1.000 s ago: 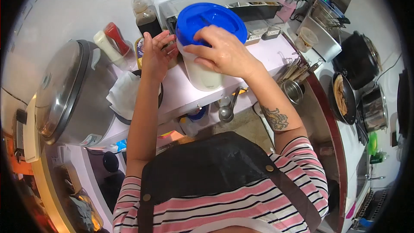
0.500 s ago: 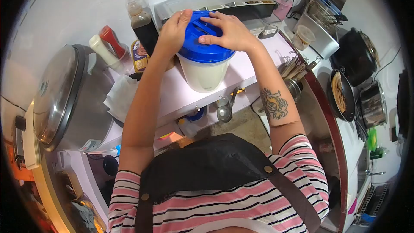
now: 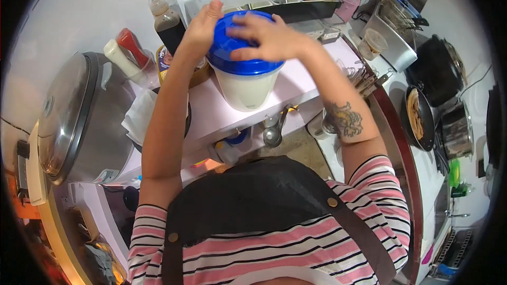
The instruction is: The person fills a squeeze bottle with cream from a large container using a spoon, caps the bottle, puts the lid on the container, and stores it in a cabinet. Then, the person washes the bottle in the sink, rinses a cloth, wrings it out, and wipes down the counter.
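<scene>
A clear tub of white liquid [image 3: 244, 88] stands on the pink shelf [image 3: 296, 87] in front of me, with a round blue lid [image 3: 238, 58] on top. My left hand [image 3: 202, 25] grips the lid's left rim. My right hand [image 3: 264, 37] lies flat across the lid's top, fingers spread and pressing down. Both arms reach forward over my dark apron and striped shirt.
A large steel rice cooker [image 3: 79, 116] stands at left, with sauce bottles [image 3: 168, 16] and squeeze bottles [image 3: 124, 53] behind. A condiment tray [image 3: 274, 0] runs along the back. Ladles [image 3: 273, 132] hang under the shelf. Pans and pots [image 3: 422, 116] sit at right.
The lid went from tilted in my right hand above the tub to sitting flat on it. My left hand moved up onto the lid's rim.
</scene>
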Action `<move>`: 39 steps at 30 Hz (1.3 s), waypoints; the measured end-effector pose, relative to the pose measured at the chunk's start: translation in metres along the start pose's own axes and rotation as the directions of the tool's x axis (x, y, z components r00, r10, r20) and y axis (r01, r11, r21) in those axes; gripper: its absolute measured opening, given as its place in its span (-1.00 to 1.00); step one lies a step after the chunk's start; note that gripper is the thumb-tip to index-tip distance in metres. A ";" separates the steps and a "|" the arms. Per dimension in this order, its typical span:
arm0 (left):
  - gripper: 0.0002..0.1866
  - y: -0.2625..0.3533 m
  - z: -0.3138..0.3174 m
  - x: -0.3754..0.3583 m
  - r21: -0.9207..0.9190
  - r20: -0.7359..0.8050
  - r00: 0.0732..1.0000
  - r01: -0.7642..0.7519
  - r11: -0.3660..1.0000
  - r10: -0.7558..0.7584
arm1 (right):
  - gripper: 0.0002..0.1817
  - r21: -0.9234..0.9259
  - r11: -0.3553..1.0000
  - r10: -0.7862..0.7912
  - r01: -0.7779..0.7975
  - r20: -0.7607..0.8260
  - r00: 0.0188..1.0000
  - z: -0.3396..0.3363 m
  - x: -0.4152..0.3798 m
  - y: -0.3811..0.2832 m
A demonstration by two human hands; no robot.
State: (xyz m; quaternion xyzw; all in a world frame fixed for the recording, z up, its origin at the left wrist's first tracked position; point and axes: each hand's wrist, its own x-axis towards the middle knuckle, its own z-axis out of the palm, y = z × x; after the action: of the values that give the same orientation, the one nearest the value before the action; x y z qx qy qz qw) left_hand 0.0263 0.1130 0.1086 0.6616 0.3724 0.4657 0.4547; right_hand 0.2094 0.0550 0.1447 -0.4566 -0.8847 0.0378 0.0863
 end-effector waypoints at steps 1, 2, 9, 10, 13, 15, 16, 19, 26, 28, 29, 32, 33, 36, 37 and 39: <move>-0.38 -0.006 0.007 -0.005 0.194 -0.035 0.990 -0.124 0.973 0.133 | -0.27 -0.069 0.995 0.072 -0.069 0.053 0.996 0.006 -0.001 -0.009; -0.37 -0.011 0.013 -0.008 0.381 -0.046 0.964 -0.227 0.896 0.263 | -0.27 -0.069 0.996 0.065 -0.061 0.061 0.996 0.006 0.001 -0.007; -0.30 -0.022 0.013 -0.021 0.000 -0.293 0.938 -0.196 0.981 0.188 | -0.60 0.311 0.882 -0.334 0.353 -0.115 0.936 -0.001 0.007 0.043; -0.26 -0.015 0.017 -0.027 -0.390 -0.363 0.931 -0.111 0.914 -0.042 | -0.60 0.132 0.968 -0.206 0.213 -0.063 0.976 -0.009 0.006 0.040; -0.15 -0.006 0.012 -0.048 -0.512 -0.266 0.927 0.096 0.853 -0.263 | -0.61 0.068 0.973 -0.217 0.218 -0.021 0.976 -0.019 0.013 0.027; -0.12 -0.015 0.004 -0.048 -0.508 -0.251 0.916 0.151 0.848 -0.314 | -0.64 -0.084 0.990 -0.113 0.110 -0.029 0.993 -0.016 0.016 0.011; -0.12 -0.019 0.000 -0.049 -0.509 -0.249 0.914 0.158 0.846 -0.320 | -0.64 -0.079 0.991 -0.110 0.108 -0.024 0.994 -0.013 0.021 0.005; -0.19 -0.021 -0.004 -0.058 -0.514 -0.215 0.926 0.161 0.842 -0.309 | -0.64 0.199 0.900 0.322 -0.387 0.293 0.900 -0.030 0.031 -0.010; -0.34 -0.013 0.004 -0.088 -0.666 -0.059 0.923 0.247 0.704 -0.379 | -0.66 -0.309 0.692 -0.694 0.653 -0.036 0.719 -0.014 0.039 0.046; -0.35 -0.013 0.009 -0.089 -0.673 -0.069 0.925 0.233 0.702 -0.373 | -0.66 -0.192 0.895 -0.372 0.403 0.178 0.911 -0.023 0.038 0.030; -0.39 -0.016 0.012 -0.091 -0.670 -0.082 0.933 0.209 0.713 -0.350 | -0.66 -0.190 0.894 -0.375 0.406 0.181 0.909 -0.027 0.035 0.023; -0.47 -0.021 0.022 -0.092 -0.684 -0.129 0.948 0.127 0.719 -0.291 | -0.65 -0.328 0.911 -0.189 0.249 0.205 0.960 -0.028 0.033 0.005; -0.50 -0.023 0.023 -0.093 -0.698 -0.144 0.957 0.082 0.711 -0.253 | -0.64 -0.333 0.899 -0.245 0.284 0.155 0.957 -0.026 0.029 0.006; -0.53 -0.030 0.020 -0.093 -0.729 -0.120 0.968 0.064 0.681 -0.219 | -0.62 -0.259 0.837 -0.491 0.482 0.033 0.870 -0.017 0.032 0.030; -0.58 -0.027 0.020 -0.094 -0.744 -0.124 0.964 0.067 0.665 -0.235 | -0.62 -0.208 0.844 -0.501 0.495 0.026 0.865 -0.018 0.032 0.033; -0.60 -0.027 0.017 -0.093 -0.768 -0.117 0.960 0.076 0.635 -0.256 | -0.64 -0.200 0.831 -0.530 0.518 -0.002 0.848 -0.014 0.033 0.035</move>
State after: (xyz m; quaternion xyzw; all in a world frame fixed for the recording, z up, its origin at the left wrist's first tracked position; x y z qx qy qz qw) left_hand 0.0137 0.0317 0.0542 0.3198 0.2504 0.6028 0.6868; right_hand 0.2217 0.1019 0.1576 -0.2038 -0.9724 -0.0859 0.0744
